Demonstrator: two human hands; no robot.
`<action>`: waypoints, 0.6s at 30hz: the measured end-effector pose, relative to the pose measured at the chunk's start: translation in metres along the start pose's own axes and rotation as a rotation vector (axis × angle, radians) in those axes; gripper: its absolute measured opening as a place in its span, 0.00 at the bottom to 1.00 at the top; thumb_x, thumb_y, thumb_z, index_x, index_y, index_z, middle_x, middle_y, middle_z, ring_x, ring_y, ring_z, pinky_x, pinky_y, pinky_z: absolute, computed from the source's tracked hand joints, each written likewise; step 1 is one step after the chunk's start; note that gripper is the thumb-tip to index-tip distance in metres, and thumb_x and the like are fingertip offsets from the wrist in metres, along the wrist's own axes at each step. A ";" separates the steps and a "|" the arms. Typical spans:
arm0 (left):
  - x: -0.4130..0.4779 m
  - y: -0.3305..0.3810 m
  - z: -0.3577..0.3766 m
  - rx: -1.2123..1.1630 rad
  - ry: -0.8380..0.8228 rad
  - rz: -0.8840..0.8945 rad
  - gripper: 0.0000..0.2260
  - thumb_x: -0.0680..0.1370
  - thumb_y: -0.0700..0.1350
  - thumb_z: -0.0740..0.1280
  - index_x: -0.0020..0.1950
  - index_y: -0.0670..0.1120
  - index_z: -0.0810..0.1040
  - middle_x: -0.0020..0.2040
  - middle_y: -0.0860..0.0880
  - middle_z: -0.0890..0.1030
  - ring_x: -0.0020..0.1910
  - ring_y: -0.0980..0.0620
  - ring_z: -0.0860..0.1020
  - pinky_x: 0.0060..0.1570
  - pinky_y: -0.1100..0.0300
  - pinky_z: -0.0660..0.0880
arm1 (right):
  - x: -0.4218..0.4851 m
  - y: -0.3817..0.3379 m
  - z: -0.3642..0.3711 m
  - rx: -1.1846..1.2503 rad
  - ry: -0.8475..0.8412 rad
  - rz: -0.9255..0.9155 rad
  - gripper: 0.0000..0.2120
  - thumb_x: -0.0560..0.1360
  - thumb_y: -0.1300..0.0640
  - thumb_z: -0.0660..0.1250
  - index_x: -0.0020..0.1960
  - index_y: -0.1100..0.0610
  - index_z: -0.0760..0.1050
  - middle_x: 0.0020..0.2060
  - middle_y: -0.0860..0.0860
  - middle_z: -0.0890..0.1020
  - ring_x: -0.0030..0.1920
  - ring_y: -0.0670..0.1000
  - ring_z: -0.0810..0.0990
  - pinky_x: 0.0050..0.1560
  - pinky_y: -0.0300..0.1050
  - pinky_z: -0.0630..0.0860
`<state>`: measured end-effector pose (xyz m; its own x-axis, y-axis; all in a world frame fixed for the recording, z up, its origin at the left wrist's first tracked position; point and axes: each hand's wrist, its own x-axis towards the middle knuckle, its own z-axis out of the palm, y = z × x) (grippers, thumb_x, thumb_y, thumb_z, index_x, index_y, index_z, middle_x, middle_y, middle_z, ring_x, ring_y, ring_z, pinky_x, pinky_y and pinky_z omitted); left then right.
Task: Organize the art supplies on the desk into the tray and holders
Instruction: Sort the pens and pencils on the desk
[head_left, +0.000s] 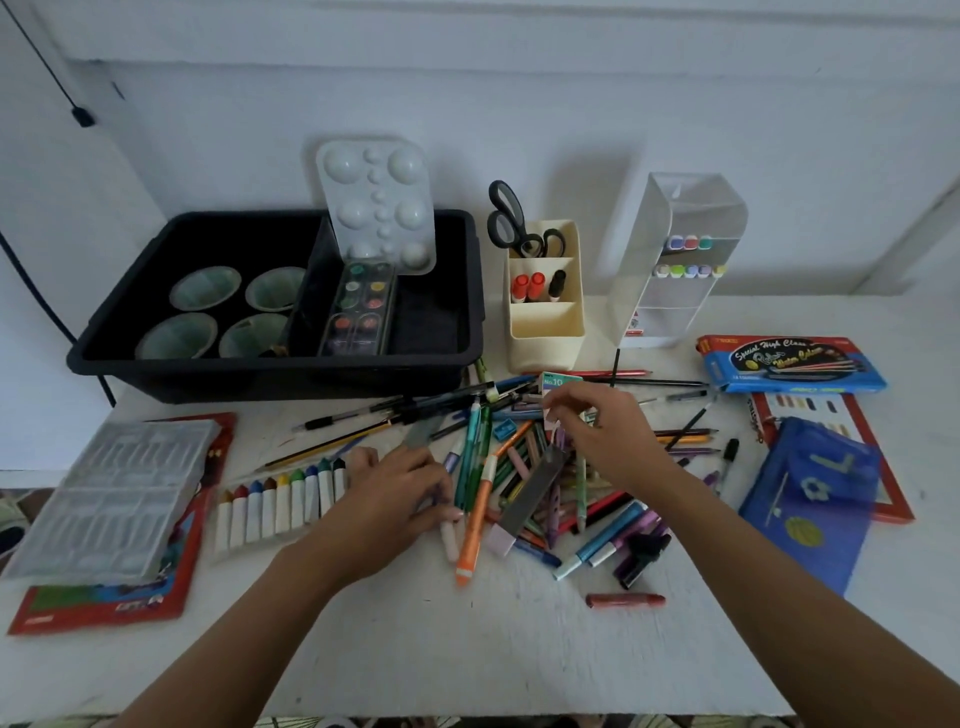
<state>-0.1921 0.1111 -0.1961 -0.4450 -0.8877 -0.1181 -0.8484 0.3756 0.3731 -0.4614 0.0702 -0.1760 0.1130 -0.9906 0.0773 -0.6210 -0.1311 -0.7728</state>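
Note:
A heap of pens, crayons and markers (524, 467) lies in the middle of the white desk. My left hand (400, 483) rests on the heap's left edge with its fingers curled over a few crayons. My right hand (597, 431) hovers over the top of the heap, fingertips pinching something small beside a staples box (558, 382). The black tray (462, 291) at the back left holds cups, a paint set and a white palette. A cream holder (545, 338) with scissors and glue stands to its right, next to a clear marker holder (670, 244).
A row of paint tubes (280, 504) lies left of my left hand, beside a clear plastic insert (109, 493) on a red booklet. A blue colour-pencil box (789, 364), a blue mesh pouch (815, 499) and a loose red crayon (623, 600) sit to the right.

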 end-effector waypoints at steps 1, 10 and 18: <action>0.000 -0.001 0.001 -0.006 0.006 0.002 0.08 0.81 0.60 0.62 0.52 0.59 0.76 0.54 0.60 0.71 0.58 0.60 0.68 0.57 0.55 0.53 | -0.001 0.001 -0.001 -0.037 -0.015 -0.007 0.09 0.78 0.63 0.67 0.50 0.51 0.82 0.44 0.43 0.83 0.47 0.41 0.80 0.50 0.32 0.75; -0.005 -0.013 -0.007 0.022 -0.085 0.080 0.14 0.78 0.60 0.68 0.64 0.64 0.76 0.58 0.63 0.68 0.61 0.63 0.61 0.60 0.55 0.53 | -0.014 -0.006 0.009 -0.283 -0.269 -0.244 0.14 0.70 0.44 0.65 0.53 0.46 0.81 0.50 0.40 0.78 0.56 0.47 0.70 0.61 0.53 0.66; -0.005 -0.018 -0.007 0.048 -0.076 0.117 0.10 0.79 0.58 0.69 0.59 0.64 0.78 0.60 0.62 0.67 0.65 0.61 0.62 0.59 0.57 0.52 | -0.018 -0.017 0.045 -0.456 -0.345 -0.420 0.15 0.74 0.45 0.68 0.59 0.45 0.80 0.53 0.43 0.76 0.54 0.43 0.62 0.52 0.48 0.62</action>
<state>-0.1728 0.1069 -0.1955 -0.5604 -0.8151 -0.1469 -0.8014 0.4889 0.3445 -0.4180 0.0917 -0.1929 0.6065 -0.7936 0.0482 -0.7256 -0.5773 -0.3744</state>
